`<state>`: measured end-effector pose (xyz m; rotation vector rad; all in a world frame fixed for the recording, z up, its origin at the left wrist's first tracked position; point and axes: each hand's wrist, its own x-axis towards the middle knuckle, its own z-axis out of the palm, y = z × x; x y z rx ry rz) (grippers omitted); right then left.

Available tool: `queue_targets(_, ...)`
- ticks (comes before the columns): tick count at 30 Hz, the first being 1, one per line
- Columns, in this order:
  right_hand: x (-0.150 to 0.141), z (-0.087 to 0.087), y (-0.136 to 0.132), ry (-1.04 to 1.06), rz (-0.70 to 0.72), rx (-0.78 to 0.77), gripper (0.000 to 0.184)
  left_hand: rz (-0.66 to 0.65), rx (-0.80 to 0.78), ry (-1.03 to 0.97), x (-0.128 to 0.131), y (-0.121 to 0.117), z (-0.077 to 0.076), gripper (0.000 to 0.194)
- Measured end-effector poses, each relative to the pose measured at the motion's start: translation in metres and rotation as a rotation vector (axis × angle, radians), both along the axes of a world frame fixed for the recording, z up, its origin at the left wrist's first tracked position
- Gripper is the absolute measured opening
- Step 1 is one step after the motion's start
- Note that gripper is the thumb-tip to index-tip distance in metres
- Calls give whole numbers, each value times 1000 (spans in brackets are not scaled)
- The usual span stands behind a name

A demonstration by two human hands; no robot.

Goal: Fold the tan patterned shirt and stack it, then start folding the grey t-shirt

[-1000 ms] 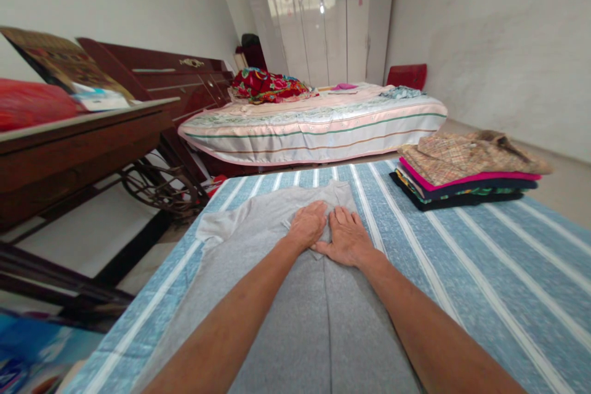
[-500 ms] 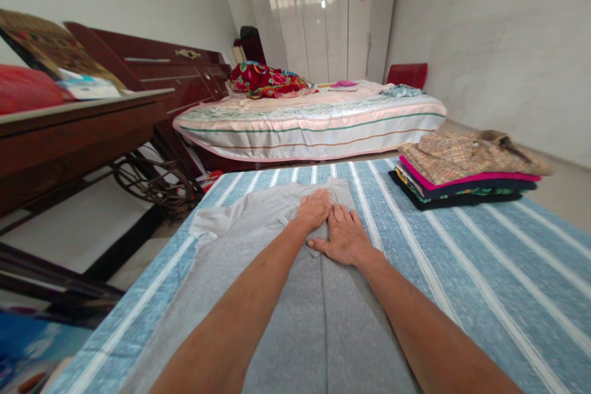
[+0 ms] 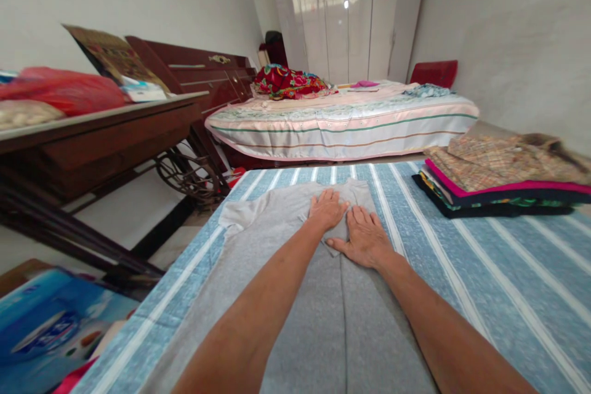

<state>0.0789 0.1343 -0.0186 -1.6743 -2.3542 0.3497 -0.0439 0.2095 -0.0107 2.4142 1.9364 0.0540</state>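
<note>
A grey short-sleeved shirt (image 3: 305, 314) lies spread on the blue-and-white striped bed sheet (image 3: 429, 228), its right side folded inward over the body. My left hand (image 3: 327, 208) rests flat on the upper part of the shirt, fingers stretched out. Beside it, my right hand (image 3: 367, 237) presses on the folded sleeve area, its fingers extended and thumb out to the left. Both palms touch the cloth and neither grips it. One sleeve sticks out at the left; part of the folded section is hidden under my hands.
A stack of folded clothes (image 3: 508, 166), plaid on top, sits at the right of the sheet. Beyond stands another bed (image 3: 341, 129) with a red floral bundle (image 3: 289, 81). At left are a wooden sewing-machine table (image 3: 115, 129) and a blue box (image 3: 60, 326).
The camera has turned left, so the whole scene sits further right and more of the table and blue box shows. Both hands stay on nearly the same part of the shirt.
</note>
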Motion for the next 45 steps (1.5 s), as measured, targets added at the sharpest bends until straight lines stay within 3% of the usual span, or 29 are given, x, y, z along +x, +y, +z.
queue_targets(8,0,-1,0,-21,5,-13,102,46,65,27,-4,-18,3,62)
queue_targets(14,0,-5,-2,-73,-4,-24,98,109,-56,-11,-15,-34,-1,74)
queue_targets(24,1,-7,-1,-110,-2,-24,96,224,-69,-25,-18,-49,6,80)
queue_targets(32,1,-11,-1,-122,-11,-21,97,190,-76,-45,-29,-69,9,74)
queue_targets(38,2,-12,-3,-142,-19,10,99,127,-114,-13,-56,-130,37,67)
queue_targets(41,3,-13,-3,-149,-20,11,99,97,-200,3,-84,-179,56,63)
queue_targets(45,5,-13,-3,-152,-4,27,96,185,-207,31,-131,-251,72,56)
